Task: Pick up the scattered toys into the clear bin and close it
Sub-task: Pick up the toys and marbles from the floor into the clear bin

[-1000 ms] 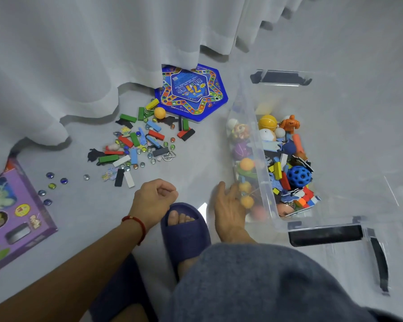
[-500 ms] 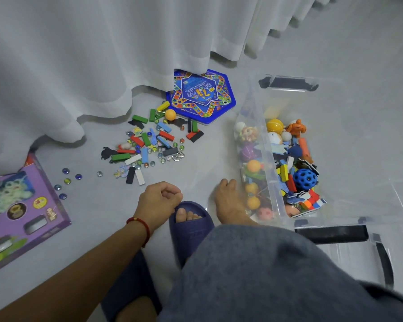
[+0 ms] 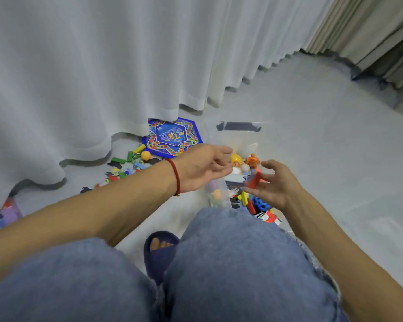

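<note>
Closest to the camera, two knees in blue denim fill the lower frame, with a dark slipper [image 3: 159, 249] between them on the pale floor. Just beyond, both arms have come up from the floor, where half a second ago the left fist rested by the slipper; now both hands hover over the clear bin [image 3: 239, 126]. The left hand [image 3: 201, 169], a red cord at its wrist, is spread open and palm-up with nothing in it that I can see. The right hand [image 3: 273, 182] has its fingers loosely curled and apart; a blurred red piece [image 3: 254, 180] sits at the fingertips, and whether it is pinched or already falling I cannot tell. Under the hands the bin is partly filled with balls, blocks and an orange figure [image 3: 252, 160], its lid not on. Left of the bin, scattered blocks [image 3: 126, 166] and an orange ball [image 3: 145, 155] lie on the floor, with the blue hexagonal game board [image 3: 172, 137] tucked under the white curtain [image 3: 102, 77] behind them. By my reading a handful has just been dropped in, yet much sorting remains before closing.
</note>
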A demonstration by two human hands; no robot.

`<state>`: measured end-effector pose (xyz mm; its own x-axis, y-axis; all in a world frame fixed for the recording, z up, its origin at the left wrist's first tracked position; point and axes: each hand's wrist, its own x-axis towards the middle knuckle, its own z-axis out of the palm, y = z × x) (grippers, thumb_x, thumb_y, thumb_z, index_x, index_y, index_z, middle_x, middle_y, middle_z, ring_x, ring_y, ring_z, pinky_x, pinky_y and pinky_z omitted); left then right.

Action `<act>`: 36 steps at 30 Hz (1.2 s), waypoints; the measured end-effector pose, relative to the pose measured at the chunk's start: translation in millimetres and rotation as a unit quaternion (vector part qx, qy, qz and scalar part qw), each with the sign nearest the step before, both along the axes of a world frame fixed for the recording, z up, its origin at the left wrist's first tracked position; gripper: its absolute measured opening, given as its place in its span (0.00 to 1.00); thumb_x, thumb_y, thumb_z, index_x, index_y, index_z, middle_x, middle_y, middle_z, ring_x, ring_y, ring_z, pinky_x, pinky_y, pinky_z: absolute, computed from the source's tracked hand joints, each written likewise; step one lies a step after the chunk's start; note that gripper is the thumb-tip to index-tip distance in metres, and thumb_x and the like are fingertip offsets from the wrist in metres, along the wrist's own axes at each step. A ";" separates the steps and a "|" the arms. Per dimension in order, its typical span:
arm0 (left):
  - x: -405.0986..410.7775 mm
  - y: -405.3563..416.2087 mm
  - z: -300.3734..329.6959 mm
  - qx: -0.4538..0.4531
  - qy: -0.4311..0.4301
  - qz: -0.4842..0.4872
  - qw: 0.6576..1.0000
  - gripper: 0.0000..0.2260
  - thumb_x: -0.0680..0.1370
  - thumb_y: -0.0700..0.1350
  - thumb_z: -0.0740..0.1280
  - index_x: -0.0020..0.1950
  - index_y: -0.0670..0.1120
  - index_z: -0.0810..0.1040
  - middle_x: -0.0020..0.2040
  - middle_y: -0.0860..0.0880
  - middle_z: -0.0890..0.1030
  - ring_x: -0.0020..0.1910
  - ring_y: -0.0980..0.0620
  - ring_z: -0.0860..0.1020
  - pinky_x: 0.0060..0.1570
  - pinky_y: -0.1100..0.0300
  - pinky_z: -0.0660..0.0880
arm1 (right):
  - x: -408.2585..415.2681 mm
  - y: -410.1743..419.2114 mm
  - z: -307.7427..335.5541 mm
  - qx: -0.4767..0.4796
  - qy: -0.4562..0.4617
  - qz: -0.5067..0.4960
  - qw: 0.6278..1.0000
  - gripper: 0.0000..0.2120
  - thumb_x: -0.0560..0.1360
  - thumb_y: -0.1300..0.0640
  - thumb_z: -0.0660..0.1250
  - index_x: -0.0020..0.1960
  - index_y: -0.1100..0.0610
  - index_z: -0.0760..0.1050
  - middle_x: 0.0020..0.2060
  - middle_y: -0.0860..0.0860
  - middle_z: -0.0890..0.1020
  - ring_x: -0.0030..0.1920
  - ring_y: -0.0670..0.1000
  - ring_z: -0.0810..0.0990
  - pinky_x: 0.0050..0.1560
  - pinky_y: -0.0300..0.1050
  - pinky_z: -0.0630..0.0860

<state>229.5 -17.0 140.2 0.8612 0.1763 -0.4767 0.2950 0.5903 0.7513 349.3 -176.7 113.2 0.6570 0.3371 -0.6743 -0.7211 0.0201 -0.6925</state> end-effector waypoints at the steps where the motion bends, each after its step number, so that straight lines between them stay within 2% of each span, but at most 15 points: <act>1: 0.9 -1.7 2.3 -0.006 -0.011 -0.002 1.000 0.23 0.76 0.27 0.56 0.70 0.39 0.71 0.64 0.38 0.75 0.66 0.44 0.74 0.67 0.51 0.72 | 2.6 -5.1 3.4 -0.004 0.000 -0.005 1.000 0.12 0.74 0.57 0.65 0.55 0.63 0.76 0.51 0.60 0.72 0.50 0.60 0.72 0.54 0.55 0.79; 3: -5.9 0.7 -0.1 -0.005 -0.020 0.016 1.000 0.25 0.75 0.27 0.55 0.70 0.40 0.70 0.60 0.41 0.75 0.67 0.45 0.73 0.68 0.51 0.71 | 3.9 -10.6 9.9 -0.004 -0.013 -0.017 1.000 0.15 0.76 0.56 0.62 0.57 0.65 0.75 0.53 0.64 0.73 0.51 0.62 0.72 0.43 0.52 0.77; 4: -12.6 5.2 -4.7 0.009 -0.013 0.037 0.999 0.24 0.75 0.27 0.55 0.69 0.40 0.71 0.59 0.42 0.76 0.66 0.46 0.74 0.66 0.51 0.72 | 4.2 -11.5 12.6 -0.008 -0.023 -0.013 1.000 0.13 0.76 0.56 0.61 0.55 0.64 0.74 0.52 0.64 0.73 0.51 0.62 0.73 0.41 0.52 0.76; 6: -31.4 18.6 -18.3 0.069 0.028 0.078 0.994 0.20 0.76 0.29 0.57 0.65 0.40 0.75 0.58 0.42 0.79 0.61 0.46 0.78 0.60 0.53 0.77 | 4.7 -7.6 13.5 -0.033 -0.051 0.033 0.998 0.11 0.75 0.56 0.62 0.50 0.63 0.75 0.51 0.62 0.73 0.50 0.61 0.72 0.44 0.53 0.76; 9: -66.5 45.0 -35.9 0.144 0.096 0.145 0.974 0.15 0.77 0.32 0.59 0.58 0.40 0.80 0.53 0.40 0.81 0.50 0.45 0.81 0.52 0.53 0.79 | 4.8 17.3 14.4 -0.080 -0.108 0.143 0.981 0.12 0.75 0.55 0.63 0.53 0.61 0.78 0.49 0.58 0.75 0.48 0.59 0.74 0.50 0.54 0.77; 11: -92.0 65.3 -45.2 0.177 0.126 0.181 0.959 0.15 0.76 0.31 0.59 0.55 0.40 0.81 0.49 0.41 0.81 0.46 0.46 0.79 0.47 0.54 0.79 | 3.2 45.7 18.8 -0.125 -0.174 0.233 0.949 0.14 0.76 0.56 0.65 0.56 0.64 0.80 0.48 0.58 0.79 0.46 0.56 0.78 0.50 0.53 0.79; 14: -133.5 99.9 -62.4 0.299 0.178 0.178 0.920 0.15 0.73 0.31 0.63 0.51 0.46 0.84 0.53 0.46 0.83 0.50 0.48 0.80 0.48 0.54 0.81 | 2.6 99.3 20.6 -0.204 -0.283 0.389 0.853 0.13 0.77 0.55 0.68 0.56 0.63 0.80 0.48 0.58 0.81 0.44 0.55 0.80 0.50 0.53 0.81; 18: -184.3 139.0 -92.8 0.372 0.255 0.181 0.874 0.13 0.75 0.34 0.63 0.49 0.48 0.83 0.50 0.49 0.82 0.51 0.49 0.79 0.52 0.50 0.80 | -8.4 174.8 2.4 -0.272 -0.341 0.611 0.661 0.11 0.79 0.52 0.65 0.57 0.58 0.78 0.49 0.54 0.80 0.47 0.53 0.81 0.49 0.51 0.82; 21: -199.3 163.5 -126.7 0.403 0.315 0.171 0.842 0.12 0.76 0.37 0.64 0.54 0.48 0.82 0.52 0.48 0.81 0.48 0.48 0.80 0.52 0.50 0.81 | -21.8 225.8 -25.7 -0.311 -0.368 0.703 0.523 0.11 0.79 0.52 0.66 0.59 0.56 0.78 0.48 0.52 0.80 0.50 0.53 0.81 0.49 0.51 0.84; 23: -201.5 174.4 -151.8 0.417 0.337 0.153 0.830 0.11 0.76 0.39 0.64 0.55 0.50 0.82 0.53 0.48 0.81 0.48 0.49 0.79 0.54 0.52 0.80 | -27.4 256.8 -55.9 -0.319 -0.379 0.727 0.476 0.14 0.79 0.51 0.66 0.63 0.54 0.77 0.52 0.54 0.81 0.50 0.52 0.81 0.48 0.51 0.84; 25: -201.7 181.1 -176.1 0.429 0.354 0.142 0.818 0.11 0.76 0.40 0.64 0.55 0.50 0.81 0.54 0.48 0.81 0.50 0.48 0.79 0.55 0.57 0.77 | -30.5 280.4 -92.3 -0.316 -0.386 0.741 0.450 0.21 0.79 0.50 0.67 0.70 0.52 0.71 0.59 0.54 0.79 0.50 0.52 0.81 0.48 0.52 0.84; 29: -201.0 185.5 -219.0 0.488 0.360 0.105 0.788 0.14 0.74 0.40 0.67 0.59 0.47 0.79 0.55 0.46 0.79 0.52 0.48 0.77 0.55 0.56 0.75 | -44.1 300.5 -162.9 -0.341 -0.415 0.760 0.366 0.41 0.72 0.41 0.73 0.78 0.48 0.57 0.70 0.57 0.69 0.63 0.58 0.75 0.58 0.53 0.79; 31: -197.1 188.7 -237.4 0.524 0.346 0.082 0.774 0.18 0.73 0.43 0.68 0.62 0.48 0.77 0.55 0.47 0.77 0.53 0.49 0.75 0.56 0.56 0.74 | -51.2 305.6 -190.6 -0.345 -0.465 0.729 0.365 0.46 0.69 0.40 0.75 0.77 0.51 0.55 0.70 0.58 0.66 0.66 0.61 0.71 0.60 0.54 0.77; 34: -185.3 193.5 -257.0 0.574 0.311 0.047 0.756 0.21 0.72 0.48 0.70 0.65 0.50 0.74 0.56 0.49 0.71 0.50 0.51 0.74 0.50 0.60 0.75 | -53.9 315.4 -217.7 -0.327 -0.553 0.639 0.423 0.41 0.72 0.43 0.74 0.76 0.52 0.56 0.71 0.58 0.63 0.69 0.64 0.68 0.63 0.60 0.74; 36: -176.7 196.1 -265.5 0.605 0.300 0.026 0.737 0.24 0.72 0.51 0.71 0.67 0.51 0.71 0.59 0.49 0.67 0.50 0.51 0.73 0.49 0.57 0.77 | -52.9 318.9 -231.0 -0.314 -0.561 0.619 0.450 0.38 0.74 0.44 0.71 0.76 0.51 0.56 0.72 0.57 0.62 0.69 0.64 0.67 0.64 0.61 0.73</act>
<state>52.8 179.1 -125.3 0.5358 0.8107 -0.2358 0.7892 -0.3817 0.4811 296.4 142.2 -117.8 0.2730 0.8880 -0.3700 0.9016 -0.3703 -0.2234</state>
